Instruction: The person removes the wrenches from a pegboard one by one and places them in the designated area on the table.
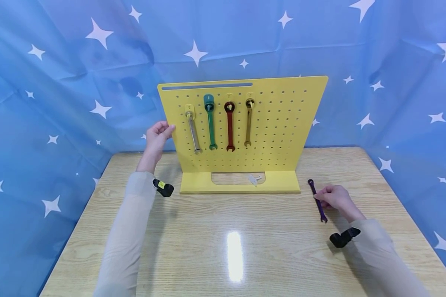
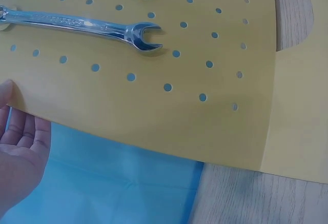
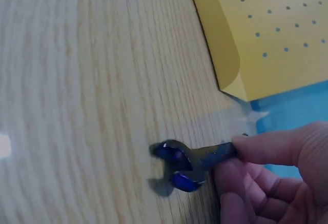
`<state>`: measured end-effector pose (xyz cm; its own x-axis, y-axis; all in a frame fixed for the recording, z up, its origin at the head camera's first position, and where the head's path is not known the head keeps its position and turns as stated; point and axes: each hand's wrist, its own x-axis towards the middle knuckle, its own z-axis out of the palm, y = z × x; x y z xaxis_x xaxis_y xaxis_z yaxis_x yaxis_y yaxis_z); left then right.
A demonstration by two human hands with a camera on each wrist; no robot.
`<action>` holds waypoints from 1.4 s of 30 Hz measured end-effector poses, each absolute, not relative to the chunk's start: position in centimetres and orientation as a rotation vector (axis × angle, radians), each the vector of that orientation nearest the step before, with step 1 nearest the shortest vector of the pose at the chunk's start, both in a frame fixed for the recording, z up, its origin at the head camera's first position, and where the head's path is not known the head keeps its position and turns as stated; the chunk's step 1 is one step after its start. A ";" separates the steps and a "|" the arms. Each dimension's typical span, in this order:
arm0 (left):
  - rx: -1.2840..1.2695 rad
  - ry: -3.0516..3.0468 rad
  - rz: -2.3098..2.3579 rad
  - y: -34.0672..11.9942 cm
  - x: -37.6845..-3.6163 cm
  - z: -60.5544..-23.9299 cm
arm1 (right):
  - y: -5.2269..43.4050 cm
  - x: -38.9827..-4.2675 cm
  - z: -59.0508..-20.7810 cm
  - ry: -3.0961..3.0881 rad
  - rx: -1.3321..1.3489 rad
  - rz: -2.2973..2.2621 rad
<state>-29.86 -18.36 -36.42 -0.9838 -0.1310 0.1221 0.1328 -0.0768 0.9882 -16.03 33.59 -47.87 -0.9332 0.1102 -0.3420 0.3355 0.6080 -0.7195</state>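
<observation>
At the left edge of a yellow pegboard (image 1: pixel 275 136), my left hand (image 1: pixel 157 140) grips the panel, thumb in front and fingers behind. My right hand (image 1: pixel 334 197) pinches a dark purple wrench (image 1: pixel 320 208) by its middle, to the right of the board's base and close over the table. In the right wrist view the open jaw end of that purple wrench (image 3: pixel 187 165) points away from the fingers. On the board hang a silver wrench (image 1: pixel 194 134), a green wrench (image 1: pixel 211 128), a red wrench (image 1: pixel 230 128) and a gold wrench (image 1: pixel 248 126).
A small white hook (image 1: pixel 253 179) lies in the cutout of the board's base (image 1: pixel 197 183). The wooden table (image 1: pixel 193 239) extends toward me and to both sides. Behind the board hangs a blue curtain (image 1: pixel 223 37) with white stars.
</observation>
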 end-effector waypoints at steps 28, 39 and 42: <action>0.039 -1.998 -2.199 -18.3 -29.9 -36.3 | 29.7 -17.8 -41.9 2.681 0.058 -1.700; 0.044 -2.016 -2.182 -18.4 -30.2 -36.4 | 26.2 -19.5 -39.0 2.632 -0.033 -1.830; 0.042 -2.014 -2.185 -18.4 -30.2 -36.4 | 25.2 -20.0 -38.4 2.623 -0.065 -1.844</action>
<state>-30.16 -18.38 -36.41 -0.9853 -0.1432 0.0936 0.1050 -0.0741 0.9917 -19.95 25.20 -38.45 -0.9970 0.0044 0.0770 -0.0709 0.3388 -0.9382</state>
